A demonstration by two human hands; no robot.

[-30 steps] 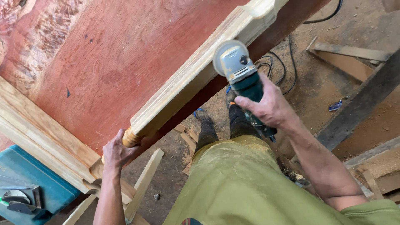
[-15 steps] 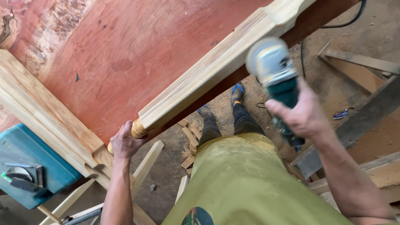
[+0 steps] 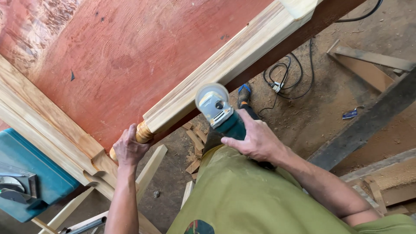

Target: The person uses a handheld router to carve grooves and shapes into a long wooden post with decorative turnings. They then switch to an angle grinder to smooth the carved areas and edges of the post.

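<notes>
The left hand [image 3: 129,149] is closed around the rounded, turned end of a pale wooden post [image 3: 225,65], fingers wrapped over the knob at the near edge of the red board [image 3: 130,56]. The right hand [image 3: 255,141] grips the dark green body of an angle grinder [image 3: 221,115], fingers folded over the top of the casing.

The post is long and light-coloured, with grooved, moulded faces running its length; it lies slantwise along the red board's right edge, from the knob near the bottom edge up toward the top right corner, where a squared block ends it. The grinder has a grey metal head and a round disc guard, which sits just beside the post's lower side; whether the disc touches the wood cannot be told.

The left forearm reaches straight up from the bottom of the view, wrist straight. The right forearm comes in from the lower right, wrist bent inward over the tool. A teal machine [image 3: 30,173] stands at the board's lower left corner, and a black cable [image 3: 290,82] lies coiled on the dusty floor [image 3: 329,108].
</notes>
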